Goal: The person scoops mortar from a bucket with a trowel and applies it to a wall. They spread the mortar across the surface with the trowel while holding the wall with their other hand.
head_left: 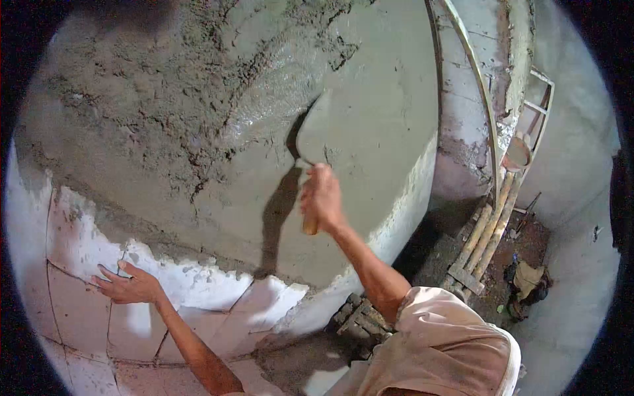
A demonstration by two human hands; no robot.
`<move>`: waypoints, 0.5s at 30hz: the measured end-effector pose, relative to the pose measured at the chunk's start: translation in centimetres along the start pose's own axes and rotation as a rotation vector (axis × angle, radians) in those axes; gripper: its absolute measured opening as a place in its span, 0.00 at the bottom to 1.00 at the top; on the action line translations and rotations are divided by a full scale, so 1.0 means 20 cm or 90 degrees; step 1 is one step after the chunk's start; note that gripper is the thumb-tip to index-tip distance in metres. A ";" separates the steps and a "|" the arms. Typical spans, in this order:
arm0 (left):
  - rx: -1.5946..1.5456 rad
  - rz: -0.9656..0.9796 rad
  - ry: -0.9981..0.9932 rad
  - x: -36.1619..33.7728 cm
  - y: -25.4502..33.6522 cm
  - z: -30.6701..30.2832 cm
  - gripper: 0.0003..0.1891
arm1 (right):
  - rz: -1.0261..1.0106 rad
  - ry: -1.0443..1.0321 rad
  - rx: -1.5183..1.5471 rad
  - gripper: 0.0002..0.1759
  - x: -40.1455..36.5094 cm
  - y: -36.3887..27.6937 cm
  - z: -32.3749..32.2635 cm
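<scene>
My right hand (pixel 321 198) is wrapped round the wooden handle of a trowel (pixel 310 226). The trowel's blade lies against wet grey plaster (pixel 389 99) on the wall and casts a dark shadow to its left. Around the blade the plaster looks smooth; farther up and left it turns into rough, lumpy mortar (pixel 152 99). Lower left, my left hand (pixel 134 285) is open and holds nothing. Its fingers are spread in front of the pale block wall (pixel 198 290), just below the ragged plaster edge.
Bamboo poles (pixel 492 231) lean at the right, below a metal frame (pixel 547 99) and a round pan (pixel 518 154). A long curved strip (pixel 479 72) runs beside the plastered wall. Bricks (pixel 360 320) lie below my right arm. A cloth bundle (pixel 527 278) rests on the dirt floor.
</scene>
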State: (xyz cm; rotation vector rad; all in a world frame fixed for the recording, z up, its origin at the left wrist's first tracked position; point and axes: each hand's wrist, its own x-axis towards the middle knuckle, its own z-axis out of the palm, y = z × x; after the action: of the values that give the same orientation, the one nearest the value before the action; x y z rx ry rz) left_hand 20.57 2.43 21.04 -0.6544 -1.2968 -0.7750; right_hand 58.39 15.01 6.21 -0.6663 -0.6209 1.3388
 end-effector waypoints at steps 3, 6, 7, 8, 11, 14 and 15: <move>0.042 0.005 -0.008 -0.01 -0.04 0.03 0.32 | -0.006 -0.052 -0.079 0.21 -0.18 0.06 0.20; 0.028 -0.005 -0.026 0.00 0.01 -0.01 0.32 | -0.179 -0.084 -0.354 0.19 -0.37 0.20 0.25; 0.024 -0.003 -0.024 0.01 0.02 -0.02 0.32 | -0.180 -0.079 -0.351 0.19 -0.42 0.23 0.20; 0.011 -0.003 -0.032 0.01 0.02 -0.03 0.33 | -0.169 -0.165 -0.452 0.18 -0.44 0.26 0.13; 0.014 -0.003 -0.032 0.00 -0.01 0.00 0.33 | -0.233 -0.180 -0.513 0.20 -0.45 0.50 -0.17; 0.029 0.005 -0.036 -0.03 -0.05 0.03 0.33 | 0.019 0.032 -0.175 0.23 -0.37 0.60 -0.39; 0.039 0.006 -0.027 -0.03 -0.03 0.01 0.32 | 0.075 0.106 -0.071 0.24 -0.31 0.55 -0.41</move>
State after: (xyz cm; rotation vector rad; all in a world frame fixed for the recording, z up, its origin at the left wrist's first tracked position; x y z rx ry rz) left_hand 19.95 2.28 20.57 -0.6303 -1.3506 -0.7139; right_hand 56.41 9.37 -7.54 -0.9070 -0.5309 1.3489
